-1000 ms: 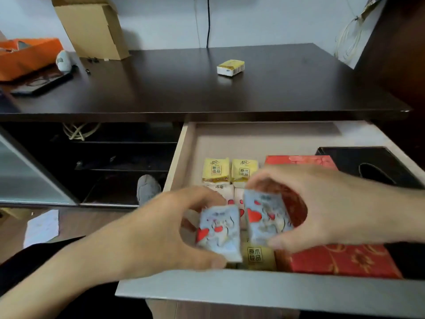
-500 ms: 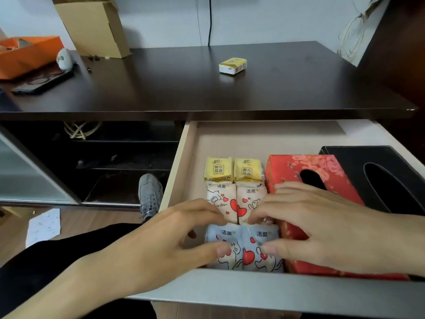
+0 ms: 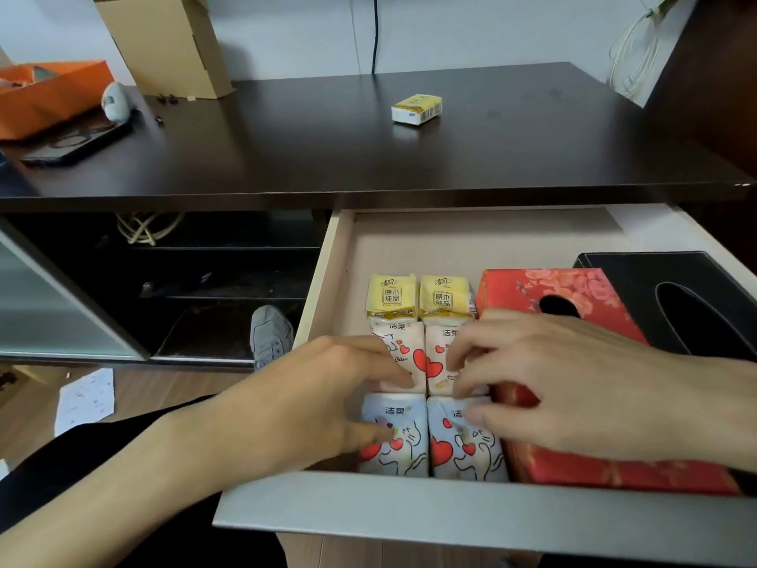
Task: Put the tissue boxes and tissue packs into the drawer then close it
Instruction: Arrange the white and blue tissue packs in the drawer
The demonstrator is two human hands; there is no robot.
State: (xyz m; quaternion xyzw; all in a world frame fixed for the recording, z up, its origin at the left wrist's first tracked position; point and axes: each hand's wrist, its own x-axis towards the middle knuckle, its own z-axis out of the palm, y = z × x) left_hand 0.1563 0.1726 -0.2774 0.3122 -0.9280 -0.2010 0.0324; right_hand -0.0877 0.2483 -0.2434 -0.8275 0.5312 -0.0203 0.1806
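The drawer [image 3: 471,243] stands pulled out below the dark desk. Inside lie two yellow tissue packs [image 3: 391,299], two white heart-print packs [image 3: 426,358], two pale blue heart-print packs [image 3: 403,440], a red floral tissue box [image 3: 581,293] and a black tissue box [image 3: 672,289]. My left hand [image 3: 311,403] rests on the left blue pack with fingers spread. My right hand [image 3: 553,379] lies over the right blue pack and the red box, fingertips touching the packs. One yellow tissue pack [image 3: 417,109] lies on the desk top.
On the desk [image 3: 311,157] stand a cardboard box [image 3: 172,43], an orange box [image 3: 45,96], a phone [image 3: 78,143] and a small white object [image 3: 116,101]. Open shelves sit left of the drawer. A shoe [image 3: 270,336] and a paper sheet [image 3: 84,399] are on the floor.
Both hands lowered the two blue heart-print packs into the drawer's front row and let them down flat. The fingers now press on the packs instead of gripping them.
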